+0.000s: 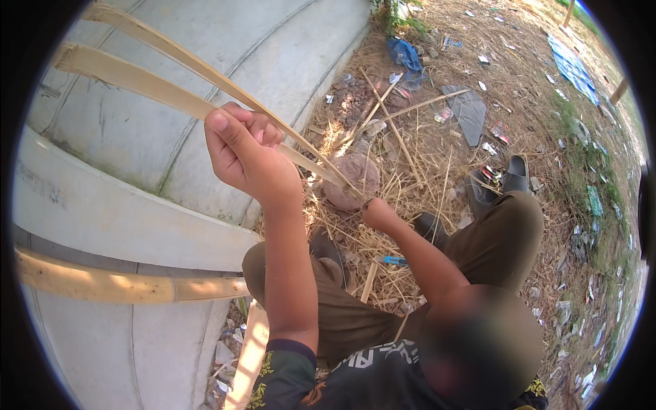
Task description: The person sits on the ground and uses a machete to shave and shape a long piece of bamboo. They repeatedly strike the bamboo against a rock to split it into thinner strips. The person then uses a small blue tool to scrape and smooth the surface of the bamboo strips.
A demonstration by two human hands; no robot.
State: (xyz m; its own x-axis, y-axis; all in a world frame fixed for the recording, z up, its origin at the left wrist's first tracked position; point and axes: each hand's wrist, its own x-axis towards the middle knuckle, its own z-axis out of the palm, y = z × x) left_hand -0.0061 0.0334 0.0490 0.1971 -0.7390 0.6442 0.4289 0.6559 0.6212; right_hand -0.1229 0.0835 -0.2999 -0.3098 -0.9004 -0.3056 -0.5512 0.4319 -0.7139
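Note:
Two long, pale bamboo strips (147,76) spread apart at the upper left and run together toward my right hand. My left hand (251,154) is raised and closed, pinching the lower strip between thumb and fingers; the upper strip passes just beyond the fingertips. Lower and to the right, my right hand (380,214) is closed where the strips meet. A small dark piece shows at its fingers, too small to name. Beneath the strips' meeting end sits a round, brownish block (355,179). A blue-handled tool (394,260) lies on the shavings between my legs.
Straw-like shavings (410,184) and loose bamboo sticks (403,147) cover the ground ahead. A concrete wall (273,75) and a thick bamboo pole (123,283) are on the left. Grey slip-on shoes (516,174), a grey sheet (466,116) and a blue bag (404,55) lie to the right and beyond.

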